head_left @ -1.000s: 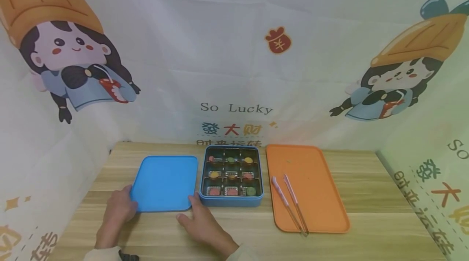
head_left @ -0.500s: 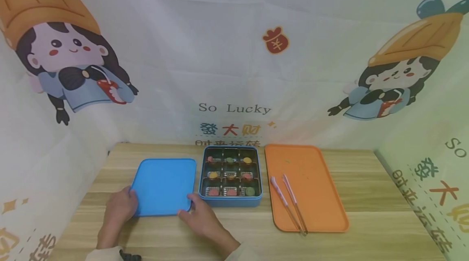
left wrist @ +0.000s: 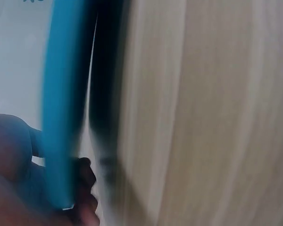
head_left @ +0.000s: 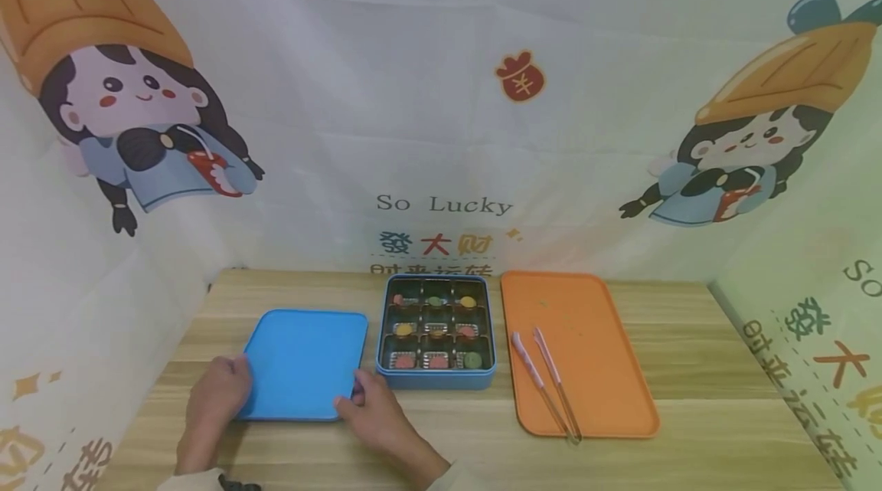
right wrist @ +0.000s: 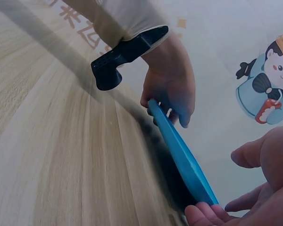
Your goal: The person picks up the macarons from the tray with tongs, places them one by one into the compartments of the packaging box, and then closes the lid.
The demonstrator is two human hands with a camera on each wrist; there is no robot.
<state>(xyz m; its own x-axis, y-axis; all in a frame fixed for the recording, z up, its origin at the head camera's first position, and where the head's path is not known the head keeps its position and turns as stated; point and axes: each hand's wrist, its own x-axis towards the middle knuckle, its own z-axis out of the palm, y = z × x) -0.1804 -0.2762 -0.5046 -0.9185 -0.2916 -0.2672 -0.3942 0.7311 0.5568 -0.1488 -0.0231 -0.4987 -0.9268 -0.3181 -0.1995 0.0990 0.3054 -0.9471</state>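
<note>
A flat blue lid (head_left: pixel 303 364), square with rounded corners, is held between both hands just over the table, left of the box. My left hand (head_left: pixel 219 391) grips its left edge, with the thumb on one face and fingertips behind the other in the left wrist view. My right hand (head_left: pixel 375 410) holds the near right corner; in the right wrist view, fingertips (right wrist: pixel 205 213) curl under the lid's edge. A dark shadow runs beneath the lid there. Beside it stands the open blue box (head_left: pixel 436 379), with small pink, green and yellow pieces in its black compartments.
On the right lies an orange tray (head_left: pixel 599 353) with tongs (head_left: pixel 547 380) resting across its left side, their bent end past the front rim. The wooden table (head_left: pixel 717 384) ends at a printed cloth backdrop (head_left: pixel 413 93) behind and at both sides.
Both hands have drawn the lid toward the person and slightly left, away from the box. My right fingers have closed in on its corner. Box, tray and tongs stay put.
</note>
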